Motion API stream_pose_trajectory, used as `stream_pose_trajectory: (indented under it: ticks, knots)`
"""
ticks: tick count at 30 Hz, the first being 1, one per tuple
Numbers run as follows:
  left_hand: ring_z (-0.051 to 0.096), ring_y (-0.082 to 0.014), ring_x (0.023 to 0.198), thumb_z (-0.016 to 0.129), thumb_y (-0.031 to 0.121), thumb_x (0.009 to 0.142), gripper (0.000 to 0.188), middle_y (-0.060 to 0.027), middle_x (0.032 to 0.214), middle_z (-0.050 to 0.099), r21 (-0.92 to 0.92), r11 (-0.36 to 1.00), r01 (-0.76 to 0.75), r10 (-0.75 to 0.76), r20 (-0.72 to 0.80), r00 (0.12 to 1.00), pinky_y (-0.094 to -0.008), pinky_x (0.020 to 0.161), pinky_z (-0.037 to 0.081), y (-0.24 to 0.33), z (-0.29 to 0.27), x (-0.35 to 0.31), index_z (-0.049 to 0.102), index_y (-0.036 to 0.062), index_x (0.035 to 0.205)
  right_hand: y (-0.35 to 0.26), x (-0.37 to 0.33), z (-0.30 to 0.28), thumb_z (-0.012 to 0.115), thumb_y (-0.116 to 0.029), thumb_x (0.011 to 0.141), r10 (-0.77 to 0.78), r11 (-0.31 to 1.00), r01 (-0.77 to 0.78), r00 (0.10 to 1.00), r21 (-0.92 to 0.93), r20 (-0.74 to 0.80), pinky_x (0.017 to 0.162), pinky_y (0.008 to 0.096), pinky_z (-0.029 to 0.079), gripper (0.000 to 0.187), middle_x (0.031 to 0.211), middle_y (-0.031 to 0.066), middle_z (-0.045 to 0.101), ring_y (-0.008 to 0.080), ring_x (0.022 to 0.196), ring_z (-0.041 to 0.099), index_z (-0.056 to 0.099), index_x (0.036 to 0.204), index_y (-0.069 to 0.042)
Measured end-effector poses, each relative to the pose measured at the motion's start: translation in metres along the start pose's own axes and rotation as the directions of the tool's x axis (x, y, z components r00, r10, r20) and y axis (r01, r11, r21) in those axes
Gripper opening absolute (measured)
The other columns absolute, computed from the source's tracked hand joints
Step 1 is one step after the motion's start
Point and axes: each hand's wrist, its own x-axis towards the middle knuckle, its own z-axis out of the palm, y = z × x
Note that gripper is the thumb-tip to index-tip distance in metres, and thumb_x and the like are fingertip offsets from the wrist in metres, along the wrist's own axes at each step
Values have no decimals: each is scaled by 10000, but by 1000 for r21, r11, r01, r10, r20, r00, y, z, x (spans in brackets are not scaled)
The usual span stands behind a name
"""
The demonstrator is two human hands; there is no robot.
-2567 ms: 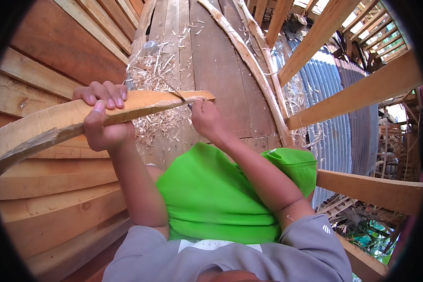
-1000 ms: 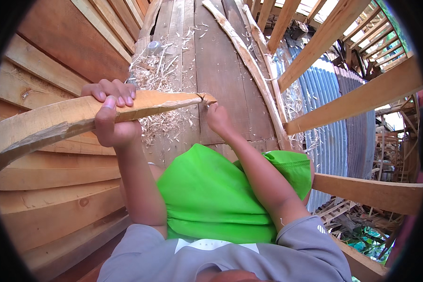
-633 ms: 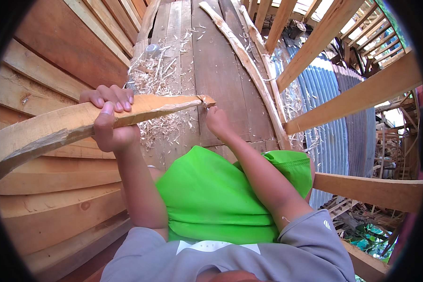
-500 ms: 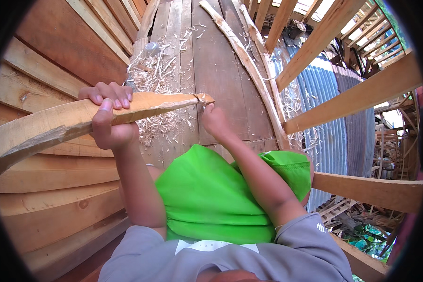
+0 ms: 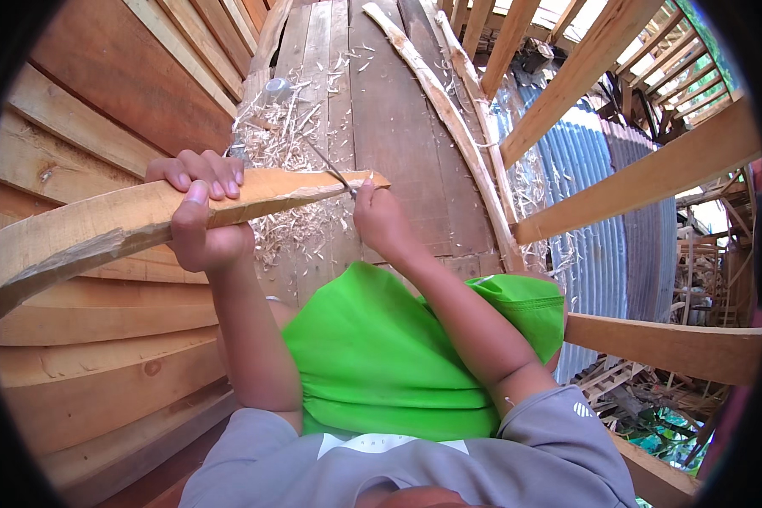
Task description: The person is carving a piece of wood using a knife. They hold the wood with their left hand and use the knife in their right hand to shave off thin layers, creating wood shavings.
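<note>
A long, curved wooden plank runs from the left rim toward the middle, its lower edge rough and freshly cut. Thumb and fingers of my left hand are wrapped around it from both sides. Close to the plank's narrow, pointed end, my right hand is closed on a knife; its handle is mostly hidden in the fist. The knife's thin dark blade slants up and left across the tapered end, touching or nearly touching the wood.
Curled wood shavings cover the plank floor around a clear cup. Two peeled poles lie along the right side. A board wall rises at left; railing posts and corrugated metal sheets stand at right.
My right hand has shifted slightly left and down along the plank's end. The knife blade, barely visible before, now shows slanting across the wood. My left hand keeps its grip.
</note>
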Motion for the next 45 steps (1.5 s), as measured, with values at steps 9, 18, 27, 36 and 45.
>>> stream_pose_trajectory:
  ticks: [9, 18, 27, 36, 45]
  knots:
    - [389, -131, 572, 509, 105, 702, 188, -29, 643, 385, -19, 1000, 11, -10, 35, 999, -315, 612, 393, -3, 6, 0, 389, 119, 847, 75, 36, 8, 275, -359, 998, 197, 980, -191, 969, 53, -147, 816, 569, 453, 636, 842, 393, 599, 545, 879, 598, 625, 808, 137]
    - [392, -129, 569, 505, 95, 704, 183, -28, 639, 387, -15, 1000, 8, -8, 3, 1000, -310, 605, 398, -4, 7, 0, 394, 114, 849, 72, 30, -6, 239, -360, 1008, 116, 992, -120, 987, -31, -112, 784, 563, 459, 653, 819, 359, 612, 529, 844, 603, 638, 783, 104]
    - [393, -134, 573, 507, 101, 701, 190, -33, 643, 389, -24, 1000, 9, -9, 12, 1000, -310, 606, 387, -1, -3, -2, 397, 117, 855, -15, -11, -5, 261, -351, 1004, -68, 995, 70, 997, -65, 31, 783, 563, 452, 634, 803, 370, 607, 520, 849, 608, 630, 770, 109]
    - [410, -141, 563, 510, 82, 703, 188, -39, 638, 398, 18, 1000, 6, -5, -45, 999, -301, 589, 399, 0, 3, 0, 400, 115, 851, 61, 30, -3, 305, -362, 994, 123, 936, -187, 967, -299, -221, 745, 548, 512, 589, 841, 294, 661, 475, 822, 650, 686, 800, 43]
    - [409, -136, 578, 513, 89, 699, 203, -34, 636, 387, -12, 1000, 10, -10, 63, 998, -326, 622, 400, 3, 1, -1, 388, 113, 858, 70, 34, -22, 319, -465, 993, 127, 865, -213, 969, -454, -213, 766, 506, 531, 622, 930, 292, 667, 438, 894, 663, 714, 867, -2]
